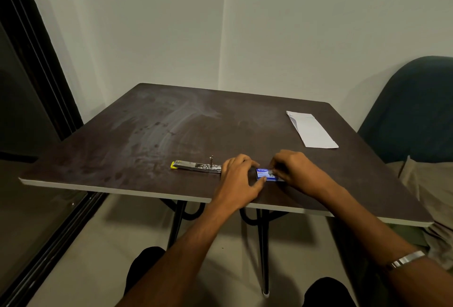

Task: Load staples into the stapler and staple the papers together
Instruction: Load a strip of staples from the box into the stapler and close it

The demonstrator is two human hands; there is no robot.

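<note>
Both hands' (241, 174) (293, 167) grip pinches the staple box (266, 175) beside the opened stapler (196, 166).

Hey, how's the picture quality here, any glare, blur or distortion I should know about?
Head view: dim, warm room light; a pale sheen streaks the far part of the table; wide-angle bending curves the table edges and the window frame; the left hand and right hand look slightly soft at the blue staple box; the box's print is unreadable.

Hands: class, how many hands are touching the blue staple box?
2. The left hand steadies the staple box at its left end; the right hand works at its right end.
</note>
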